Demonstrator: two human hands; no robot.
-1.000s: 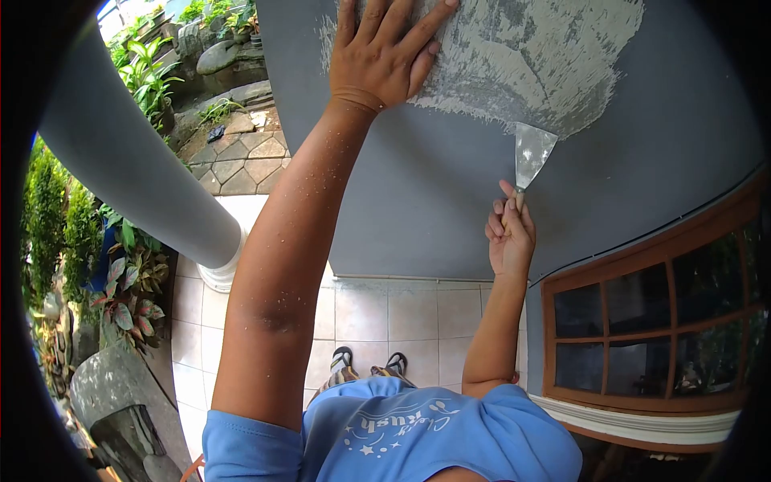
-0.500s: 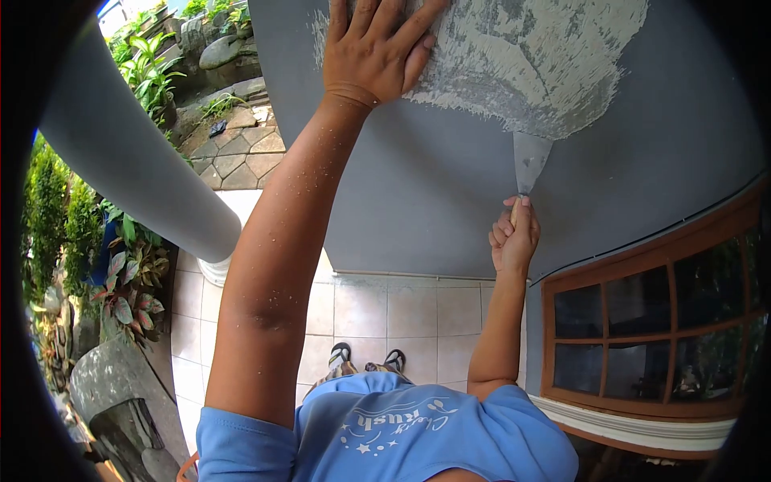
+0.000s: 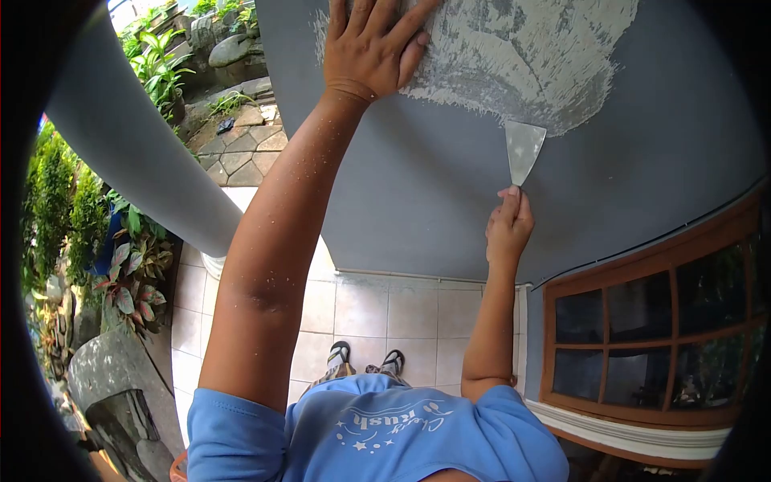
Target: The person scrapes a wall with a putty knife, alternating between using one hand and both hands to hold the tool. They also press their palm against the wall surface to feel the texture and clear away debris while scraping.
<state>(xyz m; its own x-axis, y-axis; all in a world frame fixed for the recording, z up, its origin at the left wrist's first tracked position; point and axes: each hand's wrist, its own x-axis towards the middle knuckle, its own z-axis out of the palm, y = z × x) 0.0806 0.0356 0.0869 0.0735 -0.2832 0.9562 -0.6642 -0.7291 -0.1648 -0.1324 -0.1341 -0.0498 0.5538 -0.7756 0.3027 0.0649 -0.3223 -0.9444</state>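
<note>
scraping stage: right hand (image 3: 509, 225) closed on the scraper (image 3: 524, 149), blade at the bare patch (image 3: 530, 56) edge; left hand (image 3: 371, 44) spread flat on the wall (image 3: 418, 185) (bracing). next stroke wants a shallow blade.

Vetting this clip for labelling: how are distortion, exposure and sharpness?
Head view: strong fisheye, black corners, the pillar and window frame bowed; head view: garden plants at the upper left glare brightly, while the grey wall sits in even shade; head view: left hand, right hand and scraper look sharp, no motion blur.
</note>
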